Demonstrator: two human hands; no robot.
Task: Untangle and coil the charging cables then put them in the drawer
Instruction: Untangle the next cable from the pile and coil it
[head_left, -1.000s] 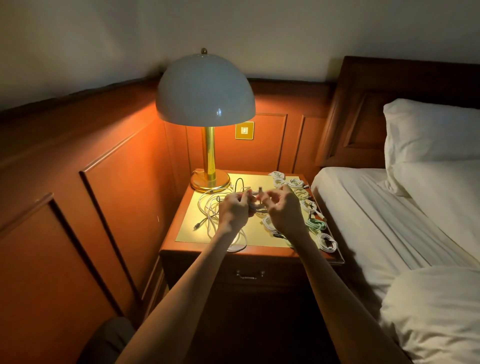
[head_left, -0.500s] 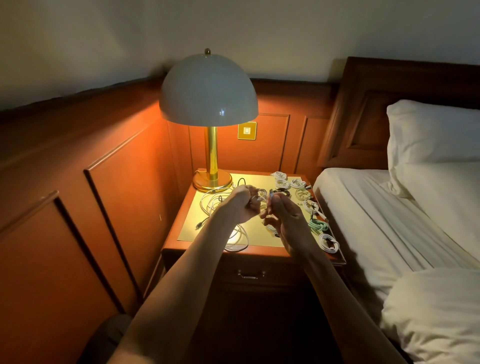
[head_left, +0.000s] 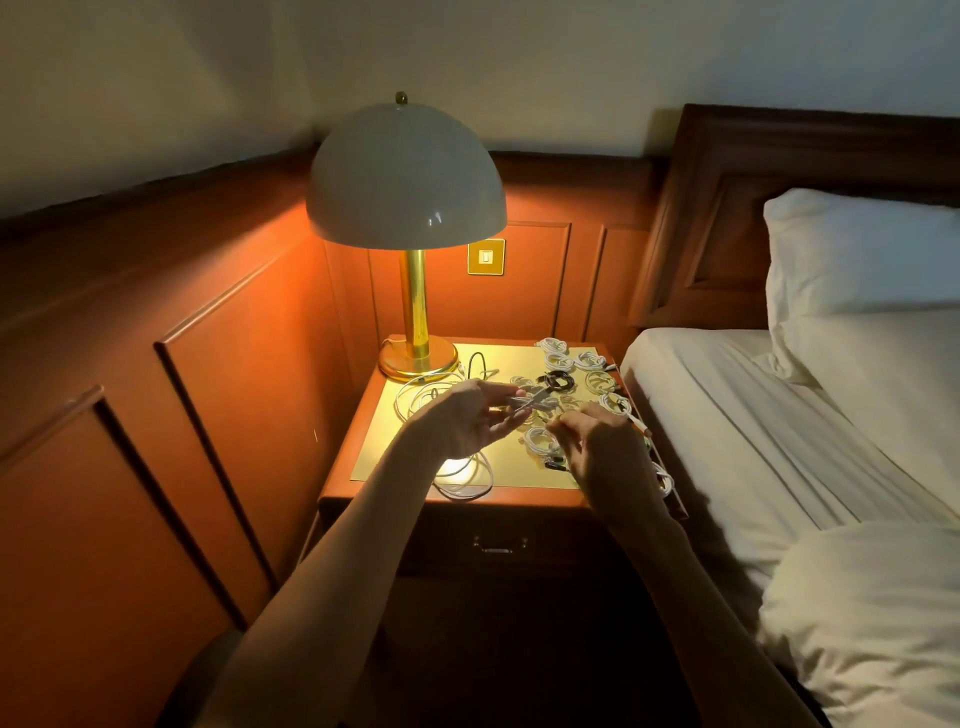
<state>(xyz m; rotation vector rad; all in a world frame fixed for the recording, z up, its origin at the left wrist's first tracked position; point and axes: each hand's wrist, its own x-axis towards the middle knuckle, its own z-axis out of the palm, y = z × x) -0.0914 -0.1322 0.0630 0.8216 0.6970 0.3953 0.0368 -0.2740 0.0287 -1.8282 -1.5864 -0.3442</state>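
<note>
**A:** What does the head view show of the hands?

**B:** Both are held over the nightstand (head_left: 535, 499), close together but not touching. The left hand (head_left: 457, 423) is turned palm half up, thumb and forefinger pinched on a grey cable end (head_left: 524, 401) that pokes out toward the right. Its other fingers are loosely curled underneath.

**A:** And the other one?

**B:** The right hand (head_left: 602, 457) has its back to us. The fingers are bent forward with the tips drawn together. I cannot tell whether a strand sits between them.

**A:** Where are the cables?

**B:** All on the nightstand top. A loose white cable (head_left: 464, 493) sprawls in wide loops on the left side, under and behind the left wrist, one loop hanging over the front edge. The coiled cables (head_left: 558, 361) lie in rows along the right side and back corner, mostly white, with a black coil (head_left: 558, 381) among them. Another small white coil (head_left: 537, 439) lies just beside the right fingers.

**A:** The drawer?

**B:** The drawer (head_left: 452, 540) is closed, right below the top, in shadow. Its metal handle (head_left: 498, 544) catches a little light.

**A:** Anything else around?

**B:** A lit lamp (head_left: 405, 176) with a dome shade stands at the back left corner. There is a wall switch (head_left: 485, 256) behind it. The bed (head_left: 753, 441) and a pillow (head_left: 857, 249) are to the right.
</note>
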